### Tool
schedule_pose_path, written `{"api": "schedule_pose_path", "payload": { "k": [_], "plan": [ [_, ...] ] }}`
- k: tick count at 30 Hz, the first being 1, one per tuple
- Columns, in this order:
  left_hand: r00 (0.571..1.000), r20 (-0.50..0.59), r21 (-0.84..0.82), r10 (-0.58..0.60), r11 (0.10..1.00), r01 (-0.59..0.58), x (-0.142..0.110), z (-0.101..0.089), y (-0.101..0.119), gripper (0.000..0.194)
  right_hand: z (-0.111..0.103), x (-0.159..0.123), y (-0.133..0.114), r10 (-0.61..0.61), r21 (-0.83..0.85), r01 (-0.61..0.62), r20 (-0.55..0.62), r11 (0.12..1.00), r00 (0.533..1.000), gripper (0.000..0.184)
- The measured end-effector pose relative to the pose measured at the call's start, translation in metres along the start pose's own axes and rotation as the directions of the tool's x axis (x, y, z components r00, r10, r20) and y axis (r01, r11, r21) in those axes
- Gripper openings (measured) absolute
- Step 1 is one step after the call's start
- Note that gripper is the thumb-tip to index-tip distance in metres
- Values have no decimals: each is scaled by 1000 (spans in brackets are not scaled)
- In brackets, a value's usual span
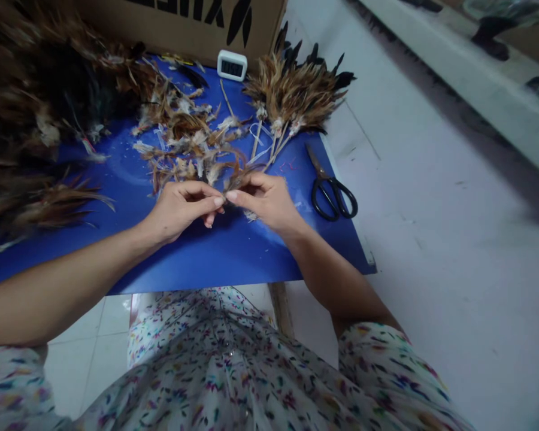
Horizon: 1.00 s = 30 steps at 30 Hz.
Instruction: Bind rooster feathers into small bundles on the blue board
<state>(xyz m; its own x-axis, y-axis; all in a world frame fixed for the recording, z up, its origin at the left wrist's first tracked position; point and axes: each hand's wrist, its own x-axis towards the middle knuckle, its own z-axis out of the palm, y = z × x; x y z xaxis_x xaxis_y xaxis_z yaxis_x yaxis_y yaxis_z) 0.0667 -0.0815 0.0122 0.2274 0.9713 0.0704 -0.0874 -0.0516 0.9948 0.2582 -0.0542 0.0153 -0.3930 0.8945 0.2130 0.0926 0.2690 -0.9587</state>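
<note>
Both hands meet over the front part of the blue table top (197,263), pinching a small tuft of brown feathers (239,173). My left hand (184,209) has thumb and forefinger closed at the base end of the tuft. Close against it, my right hand (269,200) grips the same feathers between thumb and fingers, with the plumes fanning out above. Just beyond the hands lie loose brown and white feathers (184,129) in a scattered heap. Black-handled scissors (330,191) rest to the right of my right hand.
Feather dusters (296,90) with thin sticks lie at the back right, beside a small white digital timer (232,66). A cardboard box (179,30) stands behind. Large piles of brown feathers (22,90) cover the left side. A pale wall (431,209) borders the table's right edge.
</note>
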Motion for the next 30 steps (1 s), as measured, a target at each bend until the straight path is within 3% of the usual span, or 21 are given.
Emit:
{"api": "schedule_pose_path", "payload": {
  "k": [4, 8, 12, 16, 18, 22, 26, 30],
  "plan": [
    [998, -50, 6, 24, 1000, -23, 2, 1, 3, 13, -23, 2, -9, -95, -218, 78, -69, 973, 993, 23],
    [995, -100, 18, 5, 1000, -4, 4, 1, 4, 14, -45, 2, -14, -120, -480, 95, -22, 872, 992, 7],
    [992, -129, 32, -10, 999, 14, 5, 0, 3, 15, -60, -1, -15, -37, -653, 77, 74, 753, 997, 9],
    [994, -111, -1, -1, 1000, 1, 7, -2, 1, 15, -68, -2, -18, 51, -791, 2, 43, 612, 998, 11],
    [994, -108, -24, 3, 1000, -6, 8, -2, 1, 15, -70, -2, -20, 103, -812, -15, 56, 583, 993, 10],
    [992, -125, -31, 0, 1000, -4, 9, -3, 0, 16, -66, -3, -23, 200, -773, 40, 213, 633, 956, 12],
    [991, -131, -32, -6, 999, 2, 9, -3, 1, 14, -56, -3, -22, 270, -807, 97, 305, 583, 913, 16],
    [989, -147, -5, -30, 1000, 30, 8, -3, 1, 10, -53, -2, -20, 233, -785, 120, 321, 608, 918, 13]
  ]
}}
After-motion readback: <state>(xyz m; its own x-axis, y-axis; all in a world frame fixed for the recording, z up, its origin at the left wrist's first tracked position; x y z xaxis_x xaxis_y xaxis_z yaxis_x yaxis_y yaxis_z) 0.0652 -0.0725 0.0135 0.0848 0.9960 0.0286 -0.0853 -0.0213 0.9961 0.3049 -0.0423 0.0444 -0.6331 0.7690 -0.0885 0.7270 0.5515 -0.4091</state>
